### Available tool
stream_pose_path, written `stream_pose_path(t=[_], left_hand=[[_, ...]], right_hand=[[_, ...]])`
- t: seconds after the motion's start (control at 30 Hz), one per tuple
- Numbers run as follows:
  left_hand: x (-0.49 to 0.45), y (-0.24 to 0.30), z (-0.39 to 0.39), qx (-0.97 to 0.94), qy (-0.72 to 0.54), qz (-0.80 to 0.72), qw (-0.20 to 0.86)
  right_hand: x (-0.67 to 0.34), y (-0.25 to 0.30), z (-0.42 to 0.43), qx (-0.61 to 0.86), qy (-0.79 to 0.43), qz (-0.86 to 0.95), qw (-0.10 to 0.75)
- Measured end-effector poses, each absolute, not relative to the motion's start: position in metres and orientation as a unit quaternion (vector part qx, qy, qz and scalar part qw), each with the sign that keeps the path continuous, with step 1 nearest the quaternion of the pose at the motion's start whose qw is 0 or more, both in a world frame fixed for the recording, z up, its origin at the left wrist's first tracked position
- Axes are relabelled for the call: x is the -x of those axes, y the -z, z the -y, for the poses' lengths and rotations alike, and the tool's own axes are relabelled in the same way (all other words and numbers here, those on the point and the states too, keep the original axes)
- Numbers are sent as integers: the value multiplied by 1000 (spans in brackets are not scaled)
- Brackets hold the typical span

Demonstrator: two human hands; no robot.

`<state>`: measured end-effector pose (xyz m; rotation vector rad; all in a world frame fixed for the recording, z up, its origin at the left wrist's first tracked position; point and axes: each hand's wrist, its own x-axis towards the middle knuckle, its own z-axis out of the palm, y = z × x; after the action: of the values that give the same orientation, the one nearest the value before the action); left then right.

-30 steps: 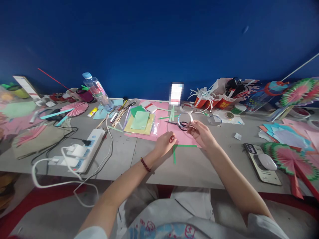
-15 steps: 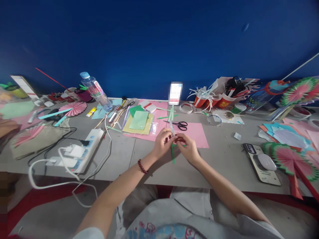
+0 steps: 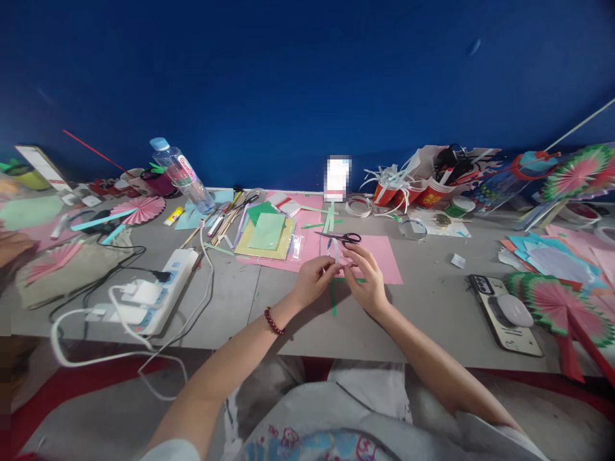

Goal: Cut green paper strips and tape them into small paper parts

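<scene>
Near the tabletop front, I see left hand and right hand, each grip pinching one pale strip; green strip seemingly unfinished, scissors idle.

Bottle: we see a clear water bottle leaning at the back left of the grey table.
Power: a white power strip lies near the left edge, with cables plugged in.
Paper: we find green and yellow sheets stacked behind centre.
Cups: red cups stand at the back right, with white strips beside them.
Phone: on our right a phone lies flat, just beside a green-and-pink folded fan.
</scene>
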<state>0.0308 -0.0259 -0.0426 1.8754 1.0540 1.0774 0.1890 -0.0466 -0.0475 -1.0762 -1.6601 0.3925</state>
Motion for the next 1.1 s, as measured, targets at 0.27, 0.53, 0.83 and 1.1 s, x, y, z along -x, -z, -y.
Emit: stream_pose_path(t=[0.27,0.53,0.83,1.1], left_hand=[[-31,45,26,-792,-436,-344,255],[-33,53,23,-828,-439,-308,164],[-32,51,21,-830,-447,-310,118],[-31,52,21,-839,-453,-293,65]], right_hand=[[-193,43,45,458,-134,708,521],[-192,40,47,465,-105,685,550],[-193,45,43,461,-199,676,540],[-197,47,42,481,-229,663,525]])
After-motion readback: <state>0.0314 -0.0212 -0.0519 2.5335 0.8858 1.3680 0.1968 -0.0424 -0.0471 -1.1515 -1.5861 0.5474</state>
